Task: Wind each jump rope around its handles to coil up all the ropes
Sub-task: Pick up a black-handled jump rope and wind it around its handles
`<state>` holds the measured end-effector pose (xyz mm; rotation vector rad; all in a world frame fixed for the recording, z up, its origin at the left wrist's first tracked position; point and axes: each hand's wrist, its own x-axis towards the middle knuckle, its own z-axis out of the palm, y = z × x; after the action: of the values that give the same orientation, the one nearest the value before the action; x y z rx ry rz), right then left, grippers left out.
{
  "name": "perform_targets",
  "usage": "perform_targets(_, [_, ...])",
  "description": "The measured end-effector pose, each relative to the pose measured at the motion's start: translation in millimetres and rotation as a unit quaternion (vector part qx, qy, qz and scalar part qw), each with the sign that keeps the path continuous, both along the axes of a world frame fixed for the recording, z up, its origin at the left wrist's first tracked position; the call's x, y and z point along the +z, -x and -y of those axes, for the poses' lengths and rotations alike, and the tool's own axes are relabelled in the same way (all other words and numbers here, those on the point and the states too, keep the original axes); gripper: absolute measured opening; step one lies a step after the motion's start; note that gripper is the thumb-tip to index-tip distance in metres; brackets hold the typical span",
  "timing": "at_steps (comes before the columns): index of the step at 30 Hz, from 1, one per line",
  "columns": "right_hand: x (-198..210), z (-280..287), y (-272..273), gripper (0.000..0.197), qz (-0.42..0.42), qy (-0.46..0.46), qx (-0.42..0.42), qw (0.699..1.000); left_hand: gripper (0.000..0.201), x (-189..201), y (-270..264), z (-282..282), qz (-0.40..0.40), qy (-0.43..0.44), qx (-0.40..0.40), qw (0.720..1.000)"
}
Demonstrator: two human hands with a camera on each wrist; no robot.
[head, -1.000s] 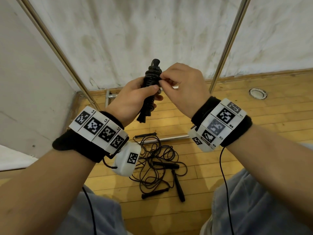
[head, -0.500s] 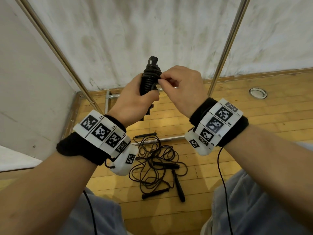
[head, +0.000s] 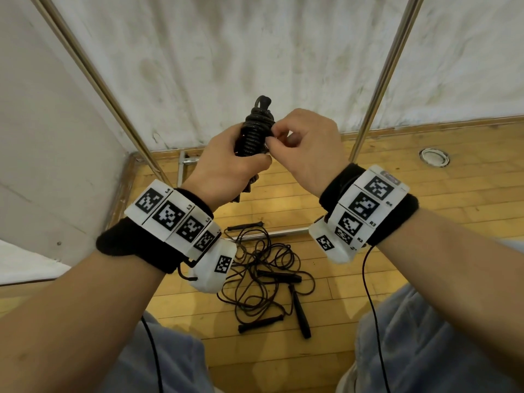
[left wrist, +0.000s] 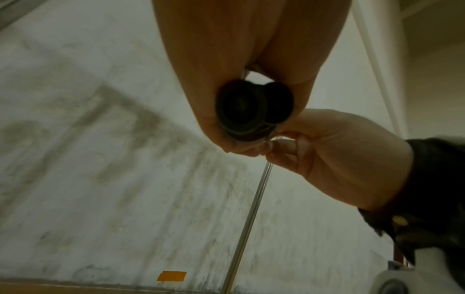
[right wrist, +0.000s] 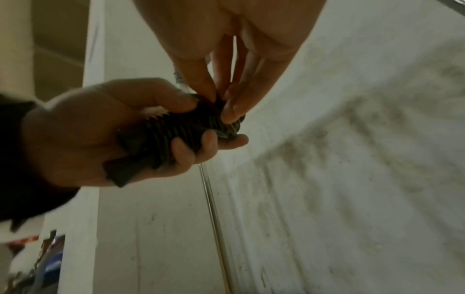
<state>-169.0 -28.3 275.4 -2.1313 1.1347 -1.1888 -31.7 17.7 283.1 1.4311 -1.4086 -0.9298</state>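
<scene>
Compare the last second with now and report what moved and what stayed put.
The left hand tilted the wound rope more upright and shifted its grip slightly. The right hand keeps pinching the coil's upper end. The loose ropes on the floor have not moved.

We see a wooden floor [head: 368, 194] carrying a loose tangle of black jump ropes [head: 263, 268], handles among the loops, and a round metal fitting [head: 433, 157] set apart
</scene>
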Motion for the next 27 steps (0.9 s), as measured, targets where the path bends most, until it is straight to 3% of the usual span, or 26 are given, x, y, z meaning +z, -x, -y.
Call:
perform_targets(6, [17,0,8,0.005,-0.026,0.084,0.029,0.996,0.024,12,-9,-1,-0.061,-0.017,-0.072,0.995])
perform_targets(11, [20,-3,15,0.007,-0.052,0.085,0.060,0.993,0.019,14,-9,-2,-0.069,-0.020,-0.089,0.993])
perform_targets(18, [22,-2,20,0.009,-0.091,0.097,0.063,0.989,0.021,10,2,-3,-0.032,0.012,-0.059,0.998])
perform_targets(27, [7,-10,11,0.020,-0.048,0.078,0.066,0.994,0.015,2,7,-2,-0.011,0.061,0.031,0.998])
